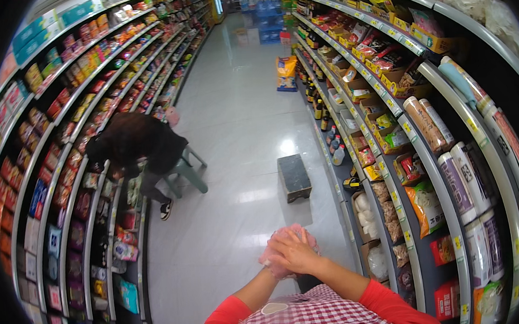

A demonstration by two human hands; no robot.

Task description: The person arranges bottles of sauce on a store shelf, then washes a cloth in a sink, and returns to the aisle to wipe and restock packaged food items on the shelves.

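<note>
A crumpled pink cloth is between my two hands, in front of the red-and-white checked apron. My right hand lies over the cloth with its fingers spread. My left hand is mostly hidden beneath the cloth and the other hand; only its wrist and a small part show. Beyond the hands, a small dark step stool stands on the tiled floor.
Stocked shelves line both sides of the aisle, with plastic-film rolls at right. A person sits bent over on a green stool by the left shelves. A yellow-and-blue bag stands farther along at right, before stacked water bottles.
</note>
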